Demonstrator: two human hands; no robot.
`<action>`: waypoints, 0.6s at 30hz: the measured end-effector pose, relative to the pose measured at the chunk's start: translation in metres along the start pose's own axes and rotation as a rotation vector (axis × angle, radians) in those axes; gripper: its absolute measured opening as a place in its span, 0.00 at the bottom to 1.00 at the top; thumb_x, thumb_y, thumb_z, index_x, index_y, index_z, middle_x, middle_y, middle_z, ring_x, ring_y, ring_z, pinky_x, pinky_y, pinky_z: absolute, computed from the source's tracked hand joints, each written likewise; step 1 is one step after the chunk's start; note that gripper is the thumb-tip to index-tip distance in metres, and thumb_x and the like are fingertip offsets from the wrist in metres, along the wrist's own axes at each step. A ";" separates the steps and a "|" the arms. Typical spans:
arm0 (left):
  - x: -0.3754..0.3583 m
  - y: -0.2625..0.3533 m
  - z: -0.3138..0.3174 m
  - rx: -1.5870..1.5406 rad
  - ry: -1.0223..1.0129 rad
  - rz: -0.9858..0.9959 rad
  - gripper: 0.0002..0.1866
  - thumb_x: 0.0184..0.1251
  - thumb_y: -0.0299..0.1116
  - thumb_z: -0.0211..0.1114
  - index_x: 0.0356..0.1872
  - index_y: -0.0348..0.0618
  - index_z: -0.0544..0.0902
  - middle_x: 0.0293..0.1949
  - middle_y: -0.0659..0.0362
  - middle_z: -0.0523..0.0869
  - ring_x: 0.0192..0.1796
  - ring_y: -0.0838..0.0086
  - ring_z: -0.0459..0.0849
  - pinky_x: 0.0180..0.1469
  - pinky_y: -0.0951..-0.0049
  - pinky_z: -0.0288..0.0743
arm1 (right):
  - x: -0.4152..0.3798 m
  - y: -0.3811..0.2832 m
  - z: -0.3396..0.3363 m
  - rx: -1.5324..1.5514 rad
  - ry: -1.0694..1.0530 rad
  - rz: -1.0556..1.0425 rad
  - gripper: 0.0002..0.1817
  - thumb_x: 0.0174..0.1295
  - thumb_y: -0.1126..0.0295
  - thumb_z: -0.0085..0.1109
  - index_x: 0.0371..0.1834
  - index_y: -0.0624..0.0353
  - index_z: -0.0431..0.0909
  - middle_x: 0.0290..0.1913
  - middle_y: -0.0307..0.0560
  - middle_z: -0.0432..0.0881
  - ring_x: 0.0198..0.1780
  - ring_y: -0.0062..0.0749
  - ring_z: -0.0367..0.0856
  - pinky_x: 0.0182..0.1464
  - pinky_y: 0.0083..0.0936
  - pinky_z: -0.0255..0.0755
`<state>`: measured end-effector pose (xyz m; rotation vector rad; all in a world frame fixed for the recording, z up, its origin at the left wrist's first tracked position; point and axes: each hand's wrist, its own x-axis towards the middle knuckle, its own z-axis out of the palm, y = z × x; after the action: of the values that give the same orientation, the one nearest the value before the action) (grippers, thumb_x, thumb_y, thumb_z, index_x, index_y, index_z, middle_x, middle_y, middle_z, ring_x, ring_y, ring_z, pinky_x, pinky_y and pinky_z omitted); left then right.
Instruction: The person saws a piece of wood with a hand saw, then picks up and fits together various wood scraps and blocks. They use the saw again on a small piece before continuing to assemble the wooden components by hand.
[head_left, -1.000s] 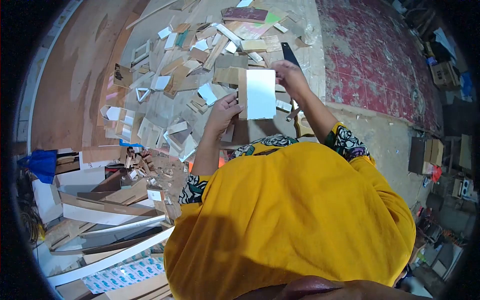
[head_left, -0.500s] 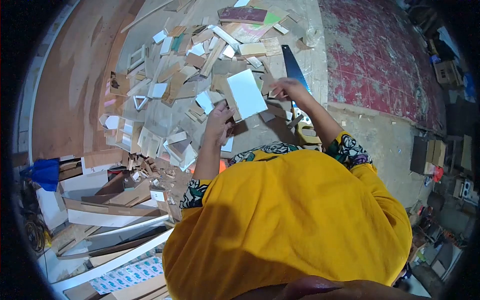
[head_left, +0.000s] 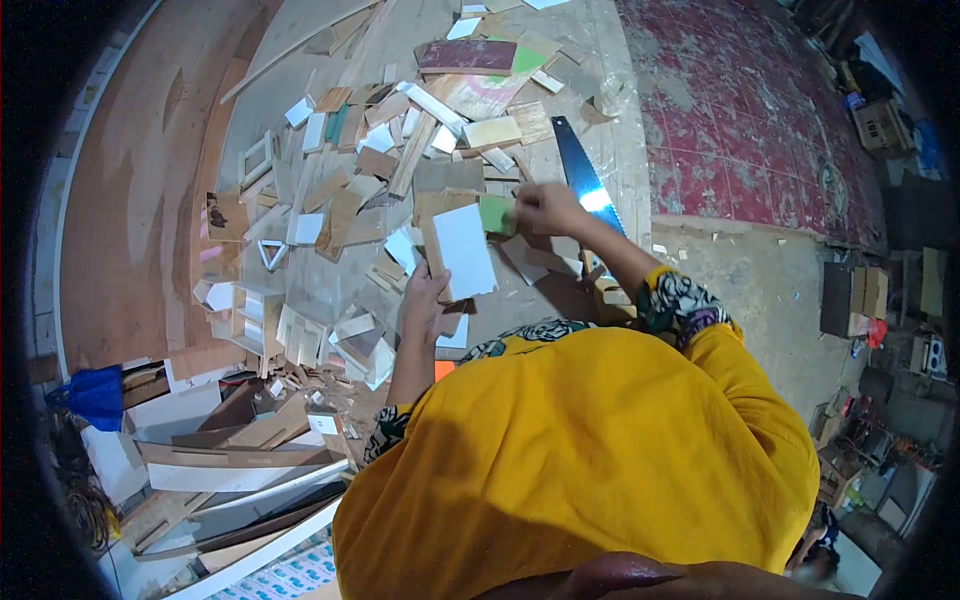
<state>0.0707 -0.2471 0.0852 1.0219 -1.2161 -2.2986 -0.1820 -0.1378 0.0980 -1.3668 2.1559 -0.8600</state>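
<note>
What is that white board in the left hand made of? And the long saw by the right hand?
The white board looks like wood with a smooth white coating; a brown edge shows along its side. The saw blade looks like metal: thin, bluish, with a bright glint. Its handle is mostly hidden.

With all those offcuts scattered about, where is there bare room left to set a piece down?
Bare board lies left of the scrap pile, and grey floor right of the saw. It is crowded around the left hand holding the white panel and the right hand.
</note>
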 end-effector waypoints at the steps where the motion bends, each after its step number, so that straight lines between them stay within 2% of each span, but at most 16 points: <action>1: -0.001 0.003 -0.002 0.000 -0.003 0.001 0.21 0.59 0.24 0.59 0.54 0.34 0.68 0.47 0.53 0.79 0.47 0.72 0.79 0.51 0.73 0.73 | 0.020 0.012 -0.002 -0.030 0.084 0.100 0.13 0.51 0.60 0.59 0.29 0.59 0.82 0.28 0.52 0.82 0.31 0.43 0.82 0.35 0.34 0.74; 2: -0.003 0.007 -0.002 -0.032 0.004 0.009 0.22 0.58 0.24 0.60 0.55 0.33 0.68 0.47 0.53 0.79 0.48 0.71 0.80 0.51 0.72 0.73 | 0.038 0.010 -0.014 -0.138 0.105 0.107 0.16 0.51 0.63 0.58 0.42 0.57 0.80 0.40 0.52 0.82 0.41 0.43 0.82 0.42 0.34 0.75; 3: -0.003 0.011 -0.002 -0.065 0.013 0.018 0.22 0.58 0.24 0.60 0.55 0.33 0.68 0.47 0.54 0.79 0.48 0.71 0.80 0.52 0.72 0.72 | 0.056 0.013 -0.016 -0.141 0.107 0.104 0.16 0.51 0.63 0.58 0.42 0.57 0.80 0.40 0.52 0.82 0.41 0.43 0.82 0.42 0.34 0.75; 5: 0.001 0.016 0.001 -0.098 0.010 0.017 0.23 0.58 0.23 0.59 0.56 0.34 0.67 0.48 0.53 0.78 0.49 0.70 0.79 0.54 0.70 0.71 | 0.088 0.020 -0.014 -0.396 0.268 -0.135 0.23 0.50 0.65 0.57 0.52 0.56 0.74 0.53 0.51 0.77 0.51 0.46 0.77 0.47 0.35 0.74; 6: 0.002 0.019 0.004 -0.113 0.000 0.028 0.24 0.57 0.23 0.59 0.57 0.35 0.67 0.49 0.53 0.78 0.50 0.69 0.78 0.54 0.69 0.71 | 0.100 0.021 -0.014 -0.395 0.261 -0.150 0.23 0.50 0.65 0.57 0.52 0.56 0.74 0.53 0.51 0.77 0.51 0.46 0.77 0.47 0.35 0.74; 8: 0.001 0.024 0.011 -0.134 0.011 0.055 0.25 0.57 0.22 0.59 0.57 0.36 0.66 0.50 0.53 0.77 0.51 0.69 0.77 0.55 0.69 0.70 | 0.122 0.020 -0.011 -0.645 0.075 -0.170 0.27 0.49 0.67 0.57 0.57 0.54 0.69 0.58 0.50 0.72 0.56 0.49 0.72 0.51 0.36 0.73; 9: -0.001 0.030 0.018 -0.123 0.020 0.064 0.25 0.58 0.22 0.59 0.58 0.37 0.65 0.51 0.53 0.76 0.53 0.69 0.76 0.56 0.68 0.69 | 0.133 0.028 -0.007 -0.588 -0.001 -0.178 0.24 0.49 0.66 0.57 0.53 0.55 0.72 0.52 0.51 0.76 0.53 0.46 0.75 0.50 0.37 0.73; 11: -0.001 0.034 0.026 -0.114 0.044 0.090 0.26 0.58 0.22 0.58 0.59 0.37 0.64 0.52 0.53 0.75 0.55 0.69 0.75 0.57 0.68 0.68 | 0.145 0.030 -0.009 -0.581 -0.080 -0.073 0.24 0.47 0.65 0.60 0.50 0.56 0.73 0.46 0.51 0.79 0.50 0.46 0.77 0.48 0.39 0.73; 12: 0.000 0.034 0.028 -0.150 0.035 0.125 0.26 0.59 0.22 0.58 0.60 0.38 0.63 0.53 0.54 0.74 0.55 0.69 0.74 0.58 0.68 0.68 | 0.144 0.026 -0.014 -0.581 -0.081 -0.094 0.24 0.47 0.65 0.60 0.50 0.56 0.73 0.46 0.51 0.79 0.50 0.46 0.77 0.48 0.39 0.73; 14: 0.000 0.034 0.030 -0.211 0.021 0.140 0.25 0.62 0.24 0.57 0.61 0.39 0.61 0.54 0.56 0.73 0.57 0.71 0.73 0.59 0.69 0.66 | 0.124 0.005 -0.033 -0.345 0.096 -0.028 0.24 0.43 0.58 0.67 0.44 0.54 0.74 0.38 0.49 0.81 0.42 0.40 0.80 0.44 0.35 0.73; 15: -0.001 0.036 0.033 -0.217 0.026 0.151 0.25 0.62 0.24 0.57 0.61 0.39 0.61 0.54 0.56 0.73 0.57 0.71 0.73 0.59 0.69 0.66 | 0.115 -0.007 -0.037 -0.348 0.094 -0.040 0.24 0.43 0.58 0.67 0.44 0.54 0.74 0.38 0.49 0.81 0.42 0.40 0.80 0.44 0.35 0.73; 17: -0.005 0.042 0.045 -0.291 0.010 0.171 0.24 0.65 0.24 0.56 0.61 0.42 0.62 0.54 0.58 0.73 0.56 0.72 0.73 0.59 0.69 0.66 | 0.087 -0.030 -0.047 0.284 0.194 0.077 0.30 0.37 0.58 0.71 0.46 0.56 0.74 0.34 0.50 0.82 0.35 0.36 0.82 0.38 0.28 0.74; 18: -0.006 0.042 0.050 -0.291 0.004 0.174 0.24 0.65 0.24 0.56 0.61 0.42 0.62 0.54 0.58 0.73 0.56 0.72 0.73 0.59 0.69 0.66 | 0.067 -0.048 -0.053 0.343 0.151 0.005 0.31 0.38 0.59 0.72 0.48 0.57 0.73 0.31 0.47 0.82 0.31 0.30 0.80 0.34 0.24 0.73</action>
<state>0.0372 -0.2388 0.1409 0.7840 -0.8951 -2.2506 -0.2139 -0.2001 0.1672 -1.1541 1.9974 -1.2978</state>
